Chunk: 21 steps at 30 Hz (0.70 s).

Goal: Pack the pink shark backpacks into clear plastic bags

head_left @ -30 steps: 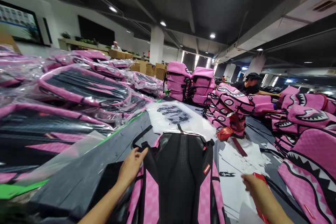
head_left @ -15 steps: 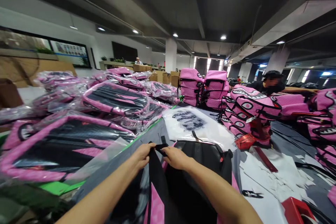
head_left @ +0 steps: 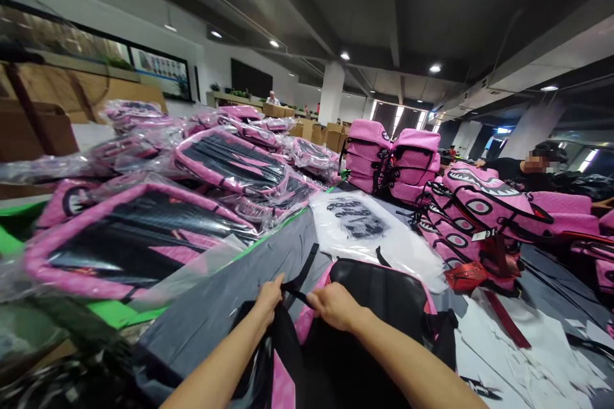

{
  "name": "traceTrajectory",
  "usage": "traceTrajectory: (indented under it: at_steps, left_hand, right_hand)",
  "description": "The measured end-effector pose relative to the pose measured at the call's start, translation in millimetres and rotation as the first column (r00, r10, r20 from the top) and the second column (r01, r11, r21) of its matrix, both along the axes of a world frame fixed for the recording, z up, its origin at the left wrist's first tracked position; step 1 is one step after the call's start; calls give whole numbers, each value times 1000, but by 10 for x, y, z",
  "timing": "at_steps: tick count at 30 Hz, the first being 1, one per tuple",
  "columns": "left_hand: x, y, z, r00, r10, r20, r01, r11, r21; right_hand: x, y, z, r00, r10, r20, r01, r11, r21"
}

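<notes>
A pink-and-black backpack (head_left: 378,284) lies in front of me, its black back panel upward. My left hand (head_left: 269,299) is closed on the upper end of its padded shoulder strap (head_left: 286,339), where a narrow black webbing strap (head_left: 306,270) joins. In a closed grip, my right hand (head_left: 338,305) holds that webbing a little to the right. Between the two hands the webbing runs short and fairly straight, and a loose tail sticks up beyond them. The fingertips and any buckle under them are hidden.
Plastic-wrapped backpacks (head_left: 144,243) are piled at left. A printed clear bag sheet (head_left: 364,220) lies beyond my backpack. Stacked pink backpacks (head_left: 367,156) stand behind; shark-mouth ones (head_left: 484,204) are at right, near a co-worker (head_left: 518,166). White scraps (head_left: 522,345) and pliers-like cutters (head_left: 480,388) lie lower right.
The view has swung right-to-left, so surroundings sit further right. My right hand has shifted slightly down and away from my left, and a longer webbing tail now shows above them.
</notes>
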<state>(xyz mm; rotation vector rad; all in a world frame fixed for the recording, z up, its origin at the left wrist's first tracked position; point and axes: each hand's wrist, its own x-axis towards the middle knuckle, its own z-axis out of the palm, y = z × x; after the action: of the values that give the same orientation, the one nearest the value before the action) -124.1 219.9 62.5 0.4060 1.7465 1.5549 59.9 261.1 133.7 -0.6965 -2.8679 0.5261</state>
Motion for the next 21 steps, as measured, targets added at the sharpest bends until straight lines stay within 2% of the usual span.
traceTrajectory:
  at_steps: [2,3,4,5,7,10,12,14,17,19,21]
  left_hand:
    - [-66,-99,227,996,-57,72,53,997,59]
    - [-94,-157,368,991,-99,86,89,990,107]
    - [-112,-216,519,986,-145,82,130,978,163]
    - [-119,-274,673,980,-191,62,174,961,217]
    - [-97,-385,963,963,-269,-8,258,917,305]
    - [6,-501,1299,939,-316,-138,345,851,396]
    - [98,-508,1446,922,-324,-214,387,807,446]
    - [200,-424,1528,900,-339,-276,434,763,479]
    - [410,-122,1488,860,-355,-366,502,718,483]
    - [634,146,1320,829,-358,-428,540,712,449]
    - [920,390,1056,790,-368,-490,574,725,381]
  right_hand:
    - [-138,89,73,986,-144,-84,121,963,-242]
    - [-220,125,129,979,-176,-100,137,940,-312]
    - [-301,156,201,978,-178,-112,133,937,-323]
    - [-370,183,290,978,-166,-128,125,953,-277]
    - [-432,229,516,969,-150,-195,141,988,-61]
    - [-246,256,869,948,-65,-310,152,953,264]
    - [51,186,969,961,42,-273,60,933,354]
    - [415,-13,863,987,51,-151,-5,957,290]
    - [952,-548,362,996,-87,-13,87,995,39]
    - [1257,-956,-21,987,-149,-64,145,987,-63]
    - [1527,-1272,-277,962,-247,-120,237,967,-91]
